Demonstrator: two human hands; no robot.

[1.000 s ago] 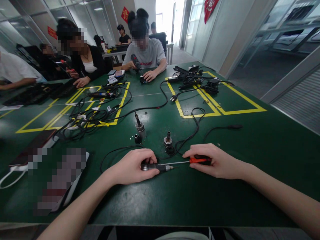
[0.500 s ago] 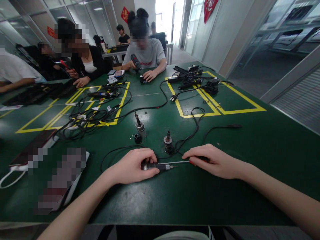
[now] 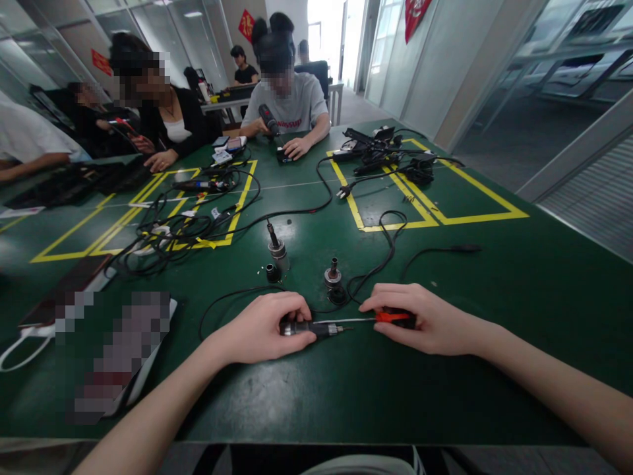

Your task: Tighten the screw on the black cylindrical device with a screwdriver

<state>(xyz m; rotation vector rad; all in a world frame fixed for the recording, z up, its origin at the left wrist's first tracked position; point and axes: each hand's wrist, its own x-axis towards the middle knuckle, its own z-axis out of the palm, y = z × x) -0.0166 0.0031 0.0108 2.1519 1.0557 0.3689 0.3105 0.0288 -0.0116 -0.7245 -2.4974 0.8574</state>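
Note:
My left hand point(image 3: 264, 328) is closed around a black cylindrical tool body point(image 3: 322, 330) lying on its side, its metal nose and thin tip pointing right. My right hand point(image 3: 435, 320) has its thumb and fingers around the red and black handle of a screwdriver point(image 3: 390, 318). The screwdriver's thin shaft runs left along the tool body; its tip is hidden by my left hand. Beyond my hands stand a metal cylinder with a black spindle point(image 3: 277, 251) and a shorter round metal part point(image 3: 333, 276). A small black cone-shaped cap point(image 3: 271, 272) stands beside the taller cylinder.
Tangled black cables point(image 3: 190, 224) lie at left, near a phone point(image 3: 74, 284). A pixelated flat object point(image 3: 123, 356) lies at front left. More black cables and adapters point(image 3: 380, 155) lie at the back right. Across the green table point(image 3: 297, 402), a person point(image 3: 287, 99) holds a drill.
The fingers of my right hand have spread slightly on the screwdriver handle, and more of its red part shows. My left hand and the tool body have hardly moved.

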